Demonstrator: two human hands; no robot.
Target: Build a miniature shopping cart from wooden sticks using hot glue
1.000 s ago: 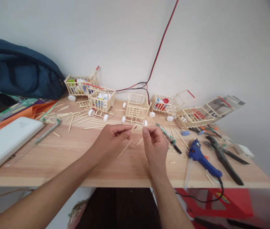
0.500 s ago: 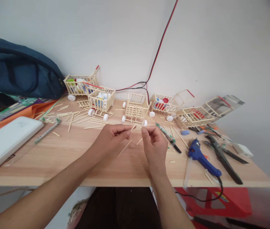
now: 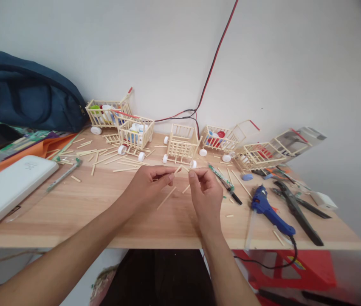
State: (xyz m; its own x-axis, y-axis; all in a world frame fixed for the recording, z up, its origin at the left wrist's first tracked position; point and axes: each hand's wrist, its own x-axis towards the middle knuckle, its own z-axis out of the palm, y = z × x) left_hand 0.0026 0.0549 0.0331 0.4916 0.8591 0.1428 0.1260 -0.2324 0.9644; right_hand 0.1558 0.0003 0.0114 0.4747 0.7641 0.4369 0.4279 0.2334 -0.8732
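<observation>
Right hand a shade nearer the left hand than a second ago

1. Left hand: grip conceals the lower end of the left-hand stick.
2. Right hand: grip conceals most of the right-hand stick. Contact between both sticks: too small to determine.
3. Blue bag and white case: cut off by left edge.
4. Red-and-black cable: cut off by top edge.
5. Red object: partly hidden beneath tabletop; outer side blurred.
</observation>
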